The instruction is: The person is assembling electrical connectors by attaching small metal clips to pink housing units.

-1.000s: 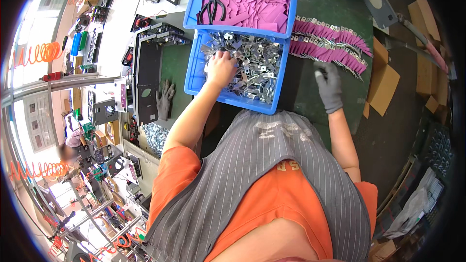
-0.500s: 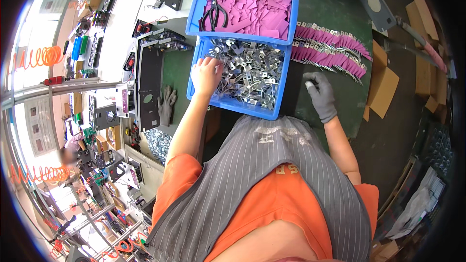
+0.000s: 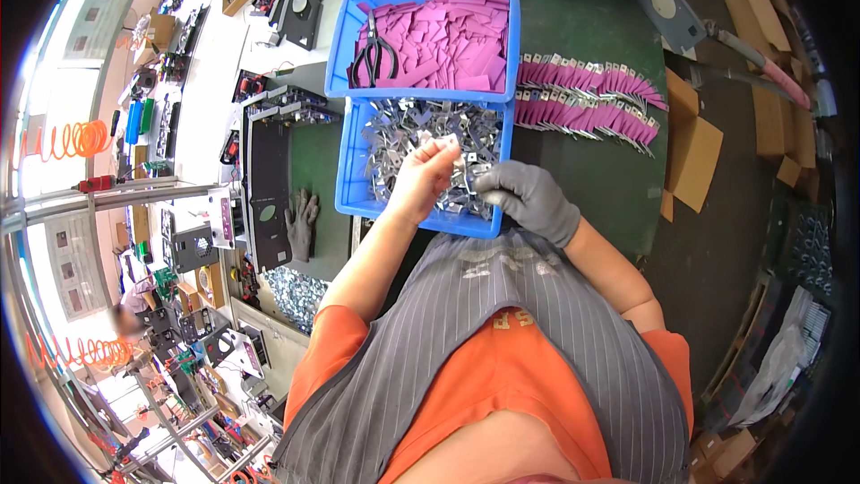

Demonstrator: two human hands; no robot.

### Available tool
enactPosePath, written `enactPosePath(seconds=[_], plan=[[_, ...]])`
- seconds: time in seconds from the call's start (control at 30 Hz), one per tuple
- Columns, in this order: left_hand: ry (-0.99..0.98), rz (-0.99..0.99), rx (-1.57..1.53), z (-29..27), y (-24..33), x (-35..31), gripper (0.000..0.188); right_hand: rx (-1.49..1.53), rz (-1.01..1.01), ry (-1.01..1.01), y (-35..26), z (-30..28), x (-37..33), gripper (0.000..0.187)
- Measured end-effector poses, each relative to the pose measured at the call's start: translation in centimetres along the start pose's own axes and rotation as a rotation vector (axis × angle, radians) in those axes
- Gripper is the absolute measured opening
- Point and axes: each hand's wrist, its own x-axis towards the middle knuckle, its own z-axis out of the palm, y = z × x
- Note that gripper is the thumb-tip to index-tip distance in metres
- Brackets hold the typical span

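My bare left hand [image 3: 426, 181] is over the lower blue bin [image 3: 351, 170], its thumb and finger pinched on a small metal bracket [image 3: 451, 141]. Below it lies a heap of loose silvery brackets [image 3: 394, 130]. Facing it, my right hand [image 3: 535, 202], in a grey glove, is over the bin's right side with fingers bent together; whatever they hold is too small or hidden to name. The upper blue bin [image 3: 335, 58] is full of pink strips [image 3: 448, 36], with black-handled snips [image 3: 374, 58] lying on top. To the right, brackets with pink pieces [image 3: 587, 116] lie in two overlapping rows.
The bins stand on a dark green table [image 3: 573, 179]. A spare grey glove [image 3: 302, 226] lies at left beside a black metal panel [image 3: 267, 184]. Cardboard boxes [image 3: 694, 157] are past the table's right edge. More small metal parts [image 3: 296, 296] sit at lower left.
My left hand has lifted from the bin's left side and moved right, with a bracket at its fingertips. My right hand has come left from the table to over the bin.
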Motion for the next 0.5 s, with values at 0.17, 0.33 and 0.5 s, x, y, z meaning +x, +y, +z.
enactPosePath(seconds=[0.17,0.33,0.5], plan=[[0.254,0.714,1.388,0.5,4.1,2.1,0.026,0.016,0.133,0.024,1.1,-1.2,-1.5,0.02],[0.303,1.0,1.644,-0.1,10.9,8.6,0.012,0.2,0.314,-0.016,2.5,-0.2,-2.5,0.024],[0.307,1.001,1.875,-1.0,13.3,15.2,0.018,0.243,0.346,-0.069,3.0,0.6,-2.9,0.028]])
